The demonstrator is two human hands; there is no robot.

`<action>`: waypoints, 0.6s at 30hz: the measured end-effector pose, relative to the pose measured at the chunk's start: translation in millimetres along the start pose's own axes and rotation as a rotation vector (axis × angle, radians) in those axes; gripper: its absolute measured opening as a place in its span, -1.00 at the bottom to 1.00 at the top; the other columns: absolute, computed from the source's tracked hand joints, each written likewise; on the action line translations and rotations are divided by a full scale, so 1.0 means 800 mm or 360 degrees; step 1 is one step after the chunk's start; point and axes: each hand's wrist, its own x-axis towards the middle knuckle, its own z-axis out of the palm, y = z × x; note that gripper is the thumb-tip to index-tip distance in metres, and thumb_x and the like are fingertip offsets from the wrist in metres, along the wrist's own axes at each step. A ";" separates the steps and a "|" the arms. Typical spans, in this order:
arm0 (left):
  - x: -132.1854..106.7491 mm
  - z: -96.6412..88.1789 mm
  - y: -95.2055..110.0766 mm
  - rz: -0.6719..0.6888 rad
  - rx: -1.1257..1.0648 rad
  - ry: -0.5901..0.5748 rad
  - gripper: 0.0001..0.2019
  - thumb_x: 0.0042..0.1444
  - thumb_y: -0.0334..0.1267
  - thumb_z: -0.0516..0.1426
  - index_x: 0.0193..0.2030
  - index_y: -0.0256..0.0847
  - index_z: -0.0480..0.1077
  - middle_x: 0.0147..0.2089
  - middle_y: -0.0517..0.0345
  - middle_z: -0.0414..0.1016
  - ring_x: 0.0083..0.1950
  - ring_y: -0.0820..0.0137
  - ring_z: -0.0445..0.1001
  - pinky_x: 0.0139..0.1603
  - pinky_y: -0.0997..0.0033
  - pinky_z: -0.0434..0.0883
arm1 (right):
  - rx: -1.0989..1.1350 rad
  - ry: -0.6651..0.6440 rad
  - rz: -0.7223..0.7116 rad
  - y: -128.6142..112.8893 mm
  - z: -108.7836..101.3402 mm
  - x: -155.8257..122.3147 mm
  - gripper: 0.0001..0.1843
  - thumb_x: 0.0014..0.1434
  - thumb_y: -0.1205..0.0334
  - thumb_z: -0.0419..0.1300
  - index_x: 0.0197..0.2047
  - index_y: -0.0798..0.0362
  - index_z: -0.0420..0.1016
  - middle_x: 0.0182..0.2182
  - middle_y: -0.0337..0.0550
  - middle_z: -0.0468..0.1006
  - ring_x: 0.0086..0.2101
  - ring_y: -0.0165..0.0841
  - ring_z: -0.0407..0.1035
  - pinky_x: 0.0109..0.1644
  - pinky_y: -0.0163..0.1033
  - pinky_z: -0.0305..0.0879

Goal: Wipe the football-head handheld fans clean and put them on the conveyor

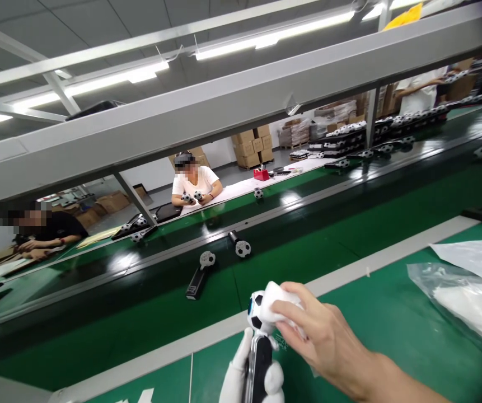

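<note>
Bare fingers (293, 312) press white wad (275, 295) against round, patterned ball (257, 311)

Up high we see long bright lights (228, 50) and a big gray beam (148, 133) that goes right across, with something yellow (404, 18) peeking over it at the right. Under the beam we see a person in a white shirt (199, 180) at a pale table (237, 191), with a small red box (261, 174) on it. Brown boxes (247, 150) are piled up behind. We spot a person in a dark shirt (62, 225) leaning over at the left, and another person in white (417, 98) far off at the right
</note>
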 end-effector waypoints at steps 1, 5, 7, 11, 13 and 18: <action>0.000 0.001 0.000 0.0000 -0.0005 0.0007 -0.53 0.21 0.12 -0.06 -0.36 -0.31 0.32 -0.59 0.26 0.24 -0.60 0.56 0.23 -0.61 0.57 0.20 | -0.0053 -0.0035 -0.0012 0.001 0.003 0.004 -0.73 0.22 0.37 -0.03 -0.12 -0.12 0.38 -0.09 -0.08 0.35 -0.55 -0.46 0.26 -0.50 -0.30 0.21; -0.002 0.000 -0.001 0.0058 -0.0014 0.0054 -0.59 0.21 0.07 -0.02 -0.17 -0.29 0.33 -0.42 0.21 0.35 -0.49 0.53 0.32 -0.50 0.50 0.33 | -0.0057 -0.0133 0.0063 0.018 0.001 0.015 -0.77 0.23 0.33 -0.04 -0.16 -0.12 0.38 -0.15 -0.13 0.33 -0.53 -0.45 0.23 -0.49 -0.30 0.17; -0.003 -0.002 -0.001 0.0076 -0.0005 0.0073 -0.61 0.21 0.05 0.00 -0.12 -0.29 0.33 -0.33 0.16 0.38 -0.43 0.51 0.35 -0.44 0.45 0.38 | 0.0012 -0.0105 0.0168 0.024 -0.004 0.016 -0.80 0.24 0.29 -0.02 -0.16 -0.12 0.38 -0.15 -0.15 0.32 -0.52 -0.47 0.25 -0.45 -0.30 0.19; -0.002 -0.004 0.001 0.0068 0.0022 0.0109 -0.65 0.20 -0.01 0.04 -0.08 -0.28 0.33 -0.25 0.11 0.40 -0.35 0.45 0.39 -0.38 0.39 0.42 | 0.0058 -0.0061 0.0120 0.017 -0.009 0.008 -0.77 0.26 0.28 -0.03 -0.11 -0.15 0.37 -0.09 -0.13 0.30 -0.51 -0.49 0.27 -0.47 -0.33 0.17; -0.001 -0.003 0.001 0.0051 0.0037 0.0130 -0.66 0.20 -0.03 0.06 -0.07 -0.27 0.33 -0.23 0.09 0.41 -0.32 0.44 0.40 -0.37 0.38 0.43 | -0.0056 -0.0069 0.0038 0.015 -0.007 0.007 -0.75 0.24 0.31 -0.04 -0.11 -0.15 0.37 -0.09 -0.12 0.30 -0.51 -0.47 0.25 -0.49 -0.32 0.13; 0.003 0.002 0.001 0.0014 0.0072 0.0167 -0.68 0.20 -0.06 0.07 -0.06 -0.27 0.33 -0.21 0.08 0.41 -0.30 0.43 0.41 -0.36 0.37 0.45 | -0.0083 -0.0084 0.0212 0.033 -0.009 0.019 -0.81 0.23 0.30 0.00 -0.19 -0.12 0.40 -0.17 -0.16 0.33 -0.52 -0.46 0.23 -0.48 -0.31 0.12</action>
